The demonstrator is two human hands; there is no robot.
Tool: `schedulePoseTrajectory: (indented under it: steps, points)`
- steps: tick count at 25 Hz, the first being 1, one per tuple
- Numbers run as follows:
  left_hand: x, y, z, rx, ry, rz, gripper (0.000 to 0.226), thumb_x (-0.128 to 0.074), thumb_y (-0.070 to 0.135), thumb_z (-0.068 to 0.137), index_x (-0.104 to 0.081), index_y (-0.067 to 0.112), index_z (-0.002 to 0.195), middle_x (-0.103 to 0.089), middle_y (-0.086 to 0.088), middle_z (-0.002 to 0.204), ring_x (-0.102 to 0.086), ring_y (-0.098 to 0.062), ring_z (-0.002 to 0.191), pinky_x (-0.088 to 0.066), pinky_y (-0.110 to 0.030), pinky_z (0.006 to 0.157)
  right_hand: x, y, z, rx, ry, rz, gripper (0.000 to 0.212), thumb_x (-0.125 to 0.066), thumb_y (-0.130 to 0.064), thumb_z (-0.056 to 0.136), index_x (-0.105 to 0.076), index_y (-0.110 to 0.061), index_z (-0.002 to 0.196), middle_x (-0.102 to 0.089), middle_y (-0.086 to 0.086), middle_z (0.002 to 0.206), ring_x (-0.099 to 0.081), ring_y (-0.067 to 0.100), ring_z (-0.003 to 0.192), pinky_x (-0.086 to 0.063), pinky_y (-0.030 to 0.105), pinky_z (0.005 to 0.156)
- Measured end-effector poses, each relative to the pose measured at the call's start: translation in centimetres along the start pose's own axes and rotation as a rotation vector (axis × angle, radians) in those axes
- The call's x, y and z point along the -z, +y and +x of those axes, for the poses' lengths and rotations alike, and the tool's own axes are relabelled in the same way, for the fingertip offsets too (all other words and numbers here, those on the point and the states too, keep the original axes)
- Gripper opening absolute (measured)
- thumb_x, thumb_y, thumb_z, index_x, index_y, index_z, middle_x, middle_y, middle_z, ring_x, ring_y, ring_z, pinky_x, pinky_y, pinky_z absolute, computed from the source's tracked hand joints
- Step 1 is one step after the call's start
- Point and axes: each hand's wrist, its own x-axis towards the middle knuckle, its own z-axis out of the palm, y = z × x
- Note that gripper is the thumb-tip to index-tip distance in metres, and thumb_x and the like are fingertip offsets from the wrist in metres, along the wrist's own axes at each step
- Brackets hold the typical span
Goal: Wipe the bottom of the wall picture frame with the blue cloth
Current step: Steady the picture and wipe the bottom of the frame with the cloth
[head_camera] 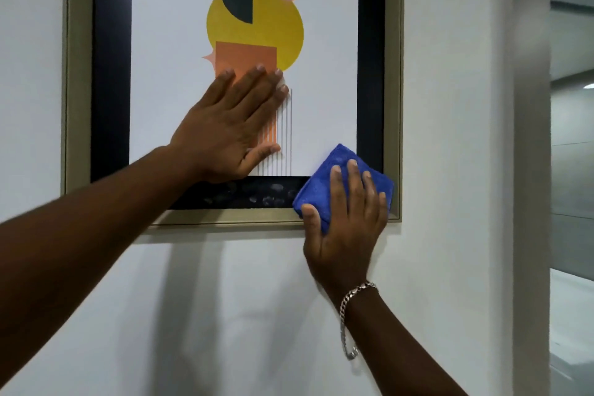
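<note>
The folded blue microfibre cloth [324,183] sits pressed against the lower right corner of the square wall picture frame with its pale beige outer moulding [72,80], covering the end of the black inner border and overlapping the bottom beige rail. I have my right hand [345,222] spread flat over it, fingers fanned across the top of the fabric and thumb hooked round its left edge, so the cloth is pinned under the palm rather than pinched. I judge that suits a sliding stroke along the rail, since pressure goes straight into the surface.

The bottom strip of the black border [244,191] to the left of the cloth shows pale smudges like fingerprints, so I read that stretch as not yet cleaned, and the wipe likely has to travel leftward from the corner.

My left hand [229,125] lies open and flat on the picture's face, over the orange rectangle and thin vertical lines of the abstract print [257,16], holding nothing. I take it as a brace: the frame hangs on the white wall [225,299], and a sideways push could swing or tilt it.

A silver chain bracelet [348,315] hangs loose on my right wrist, below the frame; it could scrape the wall if I drop the wrist.
</note>
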Motion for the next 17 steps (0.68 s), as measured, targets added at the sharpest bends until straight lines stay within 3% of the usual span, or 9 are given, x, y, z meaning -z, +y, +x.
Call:
schedulePoseTrajectory:
  steps: [4, 9, 13, 17]
  points:
    - [-0.1, -0.2, -0.1, -0.017, 0.033, -0.004, 0.079, -0.022, 0.061, 0.095, -0.014, 0.01, 0.155, -0.015, -0.012, 0.164, -0.011, -0.03, 0.152, -0.015, -0.054, 0.122, 0.3, 1.7, -1.8, 0.121, -0.002, -0.035, 0.057, -0.028, -0.053, 0.1, -0.048, -0.018, 0.14, -0.041, 0.01, 0.153, -0.031, 0.031, 0.144, -0.02, 0.055, 0.12]
    - [-0.5, -0.3, 0.0, -0.023, 0.074, -0.019, 0.079, -0.022, 0.061, 0.095, -0.013, 0.01, 0.155, -0.014, -0.012, 0.164, -0.01, -0.03, 0.152, -0.014, -0.054, 0.122, -0.8, -1.1, -0.8, -0.08, 0.073, -0.007, 0.055, -0.035, -0.057, 0.096, -0.051, -0.023, 0.136, -0.044, 0.01, 0.151, -0.034, 0.031, 0.142, -0.019, 0.057, 0.119]
    - [-0.7, -0.9, -0.3, -0.072, 0.1, -0.014, 0.079, -0.022, 0.06, 0.095, -0.013, 0.008, 0.154, -0.015, -0.014, 0.164, -0.011, -0.03, 0.152, -0.013, -0.052, 0.123, -0.2, 1.1, -2.3, 0.093, 0.077, -0.014, 0.049, -0.037, -0.053, 0.098, -0.055, -0.022, 0.132, -0.047, 0.012, 0.148, -0.037, 0.032, 0.14, -0.023, 0.06, 0.117]
    - [-0.8, -1.1, -0.1, -0.09, 0.123, -0.028, 0.08, -0.023, 0.06, 0.095, -0.013, 0.007, 0.154, -0.016, -0.015, 0.164, -0.011, -0.03, 0.152, -0.014, -0.053, 0.123, -1.6, -1.2, -1.2, -0.123, 0.116, -0.032, 0.052, -0.036, -0.054, 0.097, -0.053, -0.023, 0.134, -0.046, 0.012, 0.148, -0.035, 0.032, 0.14, -0.017, 0.058, 0.12]
